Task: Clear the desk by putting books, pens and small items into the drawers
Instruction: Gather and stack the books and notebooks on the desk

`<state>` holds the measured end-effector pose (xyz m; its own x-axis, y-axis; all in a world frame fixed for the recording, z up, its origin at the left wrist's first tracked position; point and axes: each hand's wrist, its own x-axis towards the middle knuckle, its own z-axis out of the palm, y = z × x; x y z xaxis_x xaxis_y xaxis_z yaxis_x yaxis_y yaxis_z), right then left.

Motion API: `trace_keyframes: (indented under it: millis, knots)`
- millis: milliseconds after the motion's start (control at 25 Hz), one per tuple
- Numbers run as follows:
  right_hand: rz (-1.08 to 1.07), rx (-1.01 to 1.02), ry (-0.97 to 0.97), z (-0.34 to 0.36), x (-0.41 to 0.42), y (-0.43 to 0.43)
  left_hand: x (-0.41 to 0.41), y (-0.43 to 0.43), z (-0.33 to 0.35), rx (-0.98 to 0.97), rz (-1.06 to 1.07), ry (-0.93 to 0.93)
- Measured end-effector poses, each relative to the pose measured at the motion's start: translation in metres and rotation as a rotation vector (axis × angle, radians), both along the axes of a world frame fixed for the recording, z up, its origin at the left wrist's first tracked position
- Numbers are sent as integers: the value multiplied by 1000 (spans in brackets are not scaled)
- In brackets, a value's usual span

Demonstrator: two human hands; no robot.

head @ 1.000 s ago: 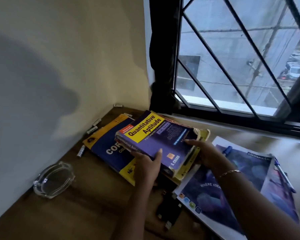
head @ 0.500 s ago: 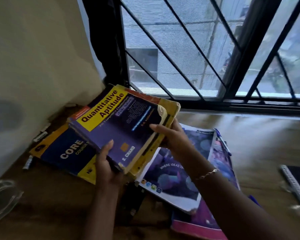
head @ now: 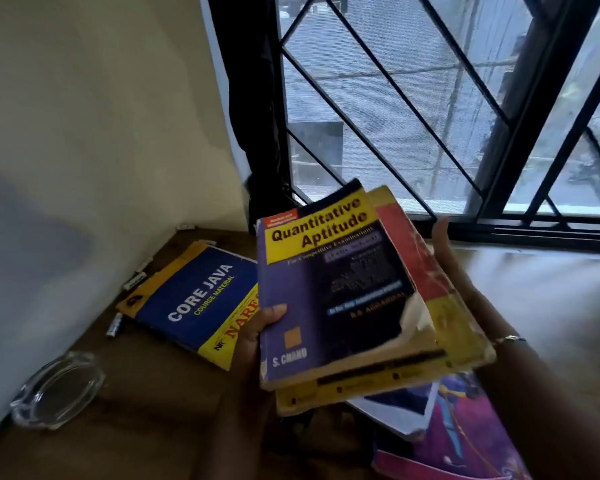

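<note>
Quantitative Aptitude book [head: 336, 289] atop a worn yellow-red book [head: 445, 306], held above the desk [head: 146, 417], left hand [head: 253, 341] gripping their 8 o'clock edge, thumb on cover, right hand [head: 445, 251] straight-fingered against the 3 o'clock edge, Core Java book [head: 194, 299] lying at 9 o'clock

Upper left: I see a plain pale wall [head: 101, 116], with a soft grey shadow [head: 32, 237] across its lower part.

Centre: a dark curtain [head: 253, 98] hangs bunched in the corner, between the wall and the window [head: 326, 81].

Upper right: the window has a black frame [head: 526, 102] and a black grille [head: 465, 58] of crossing diagonal bars. Through the bars I make out a grey building [head: 378, 140] with a dark opening in its face. Further right the outside view is blurred, and I cannot tell what stands there.

Foot of the window: a dark rail [head: 534, 225] runs level along the frame.
</note>
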<state>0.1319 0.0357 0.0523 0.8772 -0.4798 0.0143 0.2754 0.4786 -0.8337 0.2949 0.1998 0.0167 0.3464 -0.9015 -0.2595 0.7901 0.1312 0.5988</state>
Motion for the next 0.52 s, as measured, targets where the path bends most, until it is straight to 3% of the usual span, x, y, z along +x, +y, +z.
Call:
trace_keyframes:
  millis: [40, 160, 360, 520]
  knots:
    - [1, -50, 111, 2, -1, -5, 1, 4, -1, 26, -61, -19]
    - [91, -100, 168, -15, 3, -19, 4, 12, -4, 108, -91, -117]
    - [139, -205, 351, -42, -2, -23, 14, 3, 0, 249, -48, -571]
    - [0, -244, 400, -59, 3, -14, 14, -2, 8, 305, -62, -714]
